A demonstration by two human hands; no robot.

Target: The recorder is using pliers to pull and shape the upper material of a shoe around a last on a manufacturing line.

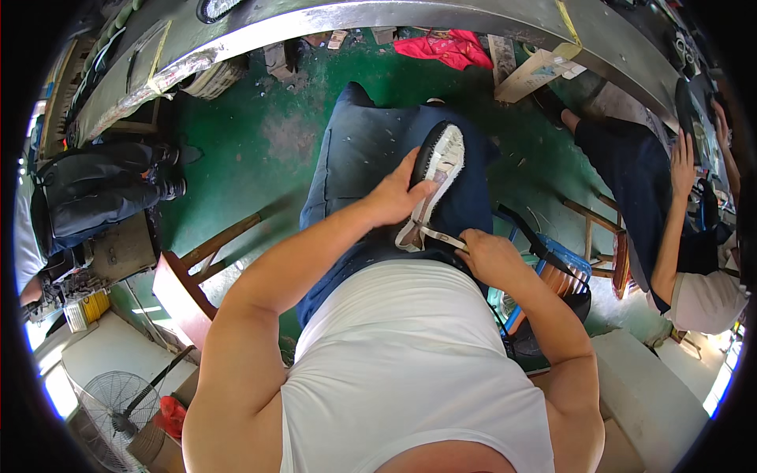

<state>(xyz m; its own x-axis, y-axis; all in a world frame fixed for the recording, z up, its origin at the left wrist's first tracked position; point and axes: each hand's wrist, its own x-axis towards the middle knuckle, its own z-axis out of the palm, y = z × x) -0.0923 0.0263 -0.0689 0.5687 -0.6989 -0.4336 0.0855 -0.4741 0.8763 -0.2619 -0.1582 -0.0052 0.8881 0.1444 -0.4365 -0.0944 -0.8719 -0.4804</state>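
An unfinished shoe (441, 162) lies on my lap, bottom side up, with its toe pointing away from me. Its black upper is turned over the edge in a rough white border, and the bottom is pale and brownish. My left hand (398, 193) grips the shoe at its middle, the thumb lying across the bottom. In my right hand (490, 256) is a slim, flat, pale strip-like tool (443, 236). Its tip touches the heel end of the shoe. The exact kind of tool is too small to tell.
A metal-edged workbench (378, 27) curves across the front. Red cloth (445, 51) lies under it on the green floor (236, 150). A blue-framed seat (556, 272) stands at my right. Other people sit on both sides; a fan (118, 410) stands behind left.
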